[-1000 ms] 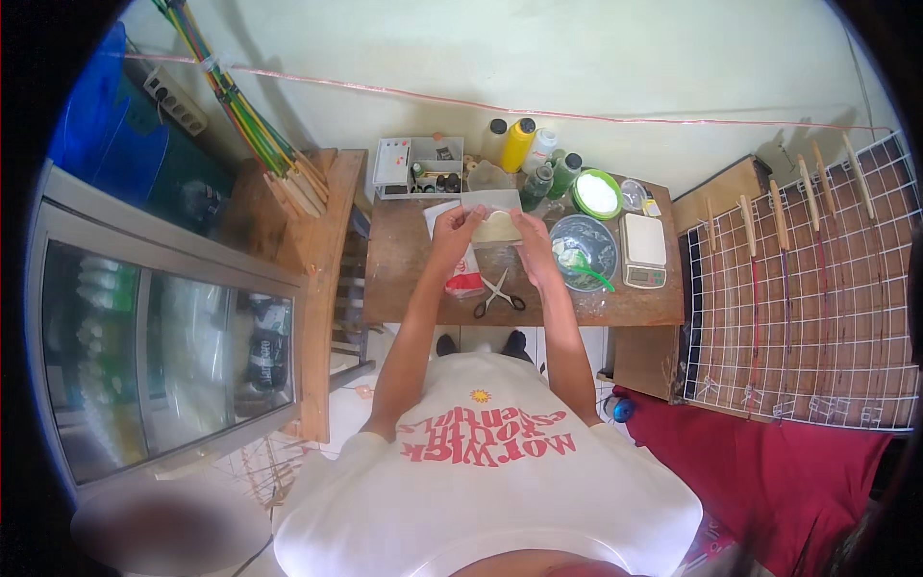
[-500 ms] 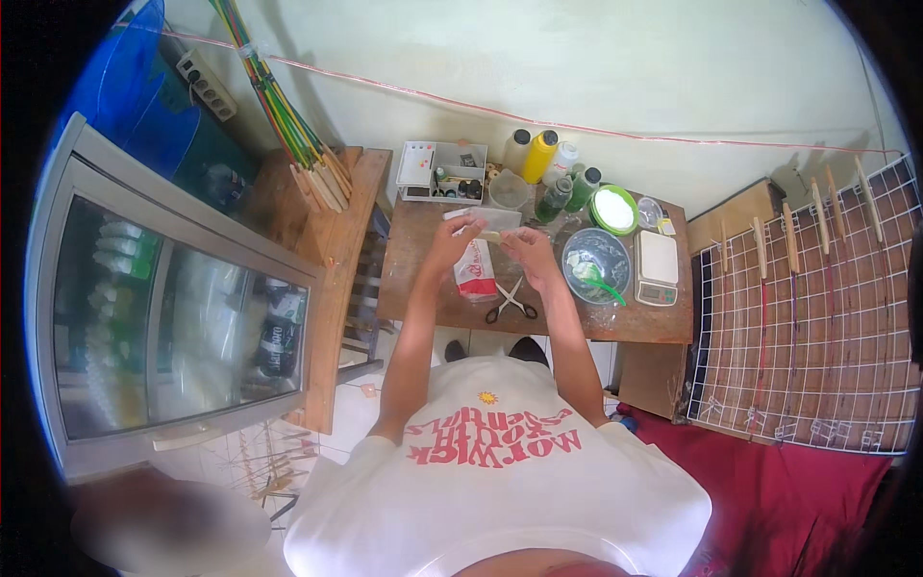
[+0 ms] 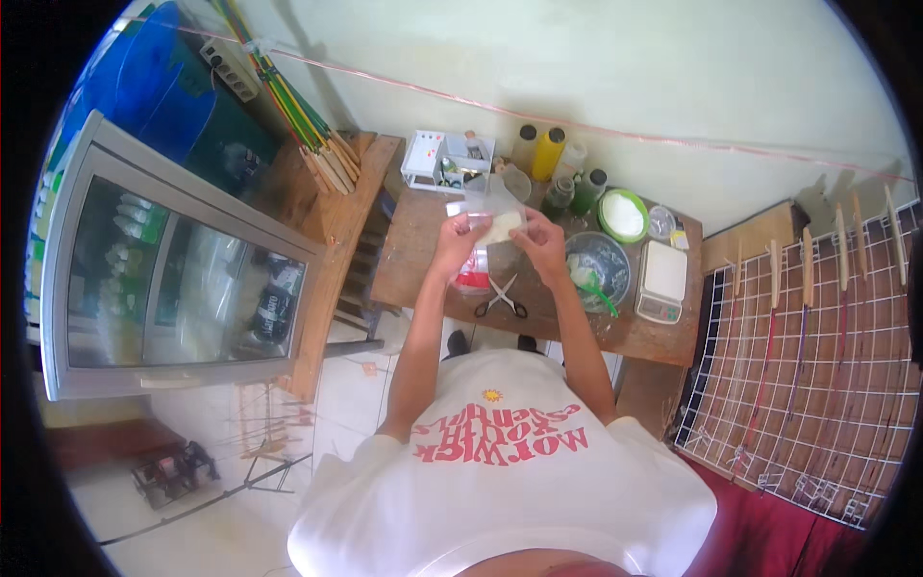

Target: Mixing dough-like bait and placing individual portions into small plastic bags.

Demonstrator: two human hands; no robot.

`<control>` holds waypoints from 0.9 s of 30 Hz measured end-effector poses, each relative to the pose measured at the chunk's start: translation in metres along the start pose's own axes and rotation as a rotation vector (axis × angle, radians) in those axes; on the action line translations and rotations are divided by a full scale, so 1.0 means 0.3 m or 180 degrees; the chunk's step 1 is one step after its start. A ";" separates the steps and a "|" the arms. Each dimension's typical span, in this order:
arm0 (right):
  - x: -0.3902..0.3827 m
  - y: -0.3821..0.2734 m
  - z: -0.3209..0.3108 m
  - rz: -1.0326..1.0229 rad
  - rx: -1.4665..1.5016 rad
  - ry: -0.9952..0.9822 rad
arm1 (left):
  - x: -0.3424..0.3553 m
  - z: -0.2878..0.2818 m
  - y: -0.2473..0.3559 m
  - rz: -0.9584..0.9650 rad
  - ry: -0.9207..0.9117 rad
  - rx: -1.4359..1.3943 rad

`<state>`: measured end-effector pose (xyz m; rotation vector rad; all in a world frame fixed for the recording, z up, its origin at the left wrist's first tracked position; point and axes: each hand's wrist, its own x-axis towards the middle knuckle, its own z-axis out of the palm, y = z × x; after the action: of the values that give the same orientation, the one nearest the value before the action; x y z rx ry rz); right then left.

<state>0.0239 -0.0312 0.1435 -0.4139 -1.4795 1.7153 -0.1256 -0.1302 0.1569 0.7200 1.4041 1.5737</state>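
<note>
Between both hands, above the wooden table, is a clear plastic bag (image 3: 497,197) with pale contents in its lower part. My left hand (image 3: 456,244) pinches its left side. My right hand (image 3: 544,246) grips its right edge, fingers closed. Partly hidden beneath my left hand lies a red and white packet (image 3: 473,277). Black-handled scissors (image 3: 502,298) rest just nearer to me, blades slightly apart. To the right of my right hand stands a grey bowl (image 3: 623,252) with white residue and a green spoon (image 3: 602,297).
A digital scale (image 3: 663,274) and a green tub of white powder (image 3: 623,214) stand on the table's right. Bottles (image 3: 548,154) and a white organizer box (image 3: 423,159) line the back. A glass-fronted cabinet (image 3: 183,269) is at left, a wire grid rack (image 3: 798,356) at right.
My hands have lifted and spread the plastic bag, so its pale contents show and its top stands up. The whole view has shifted slightly as my head moved.
</note>
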 end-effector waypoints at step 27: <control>0.086 -0.008 0.127 0.1955 0.0331 -0.1949 | -0.293 -0.004 -0.045 0.0811 0.1950 -0.0092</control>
<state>-0.0178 -0.0374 0.1622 -0.3173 -1.7878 2.5612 -0.0845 -0.2092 0.1551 0.4202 1.7657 2.1277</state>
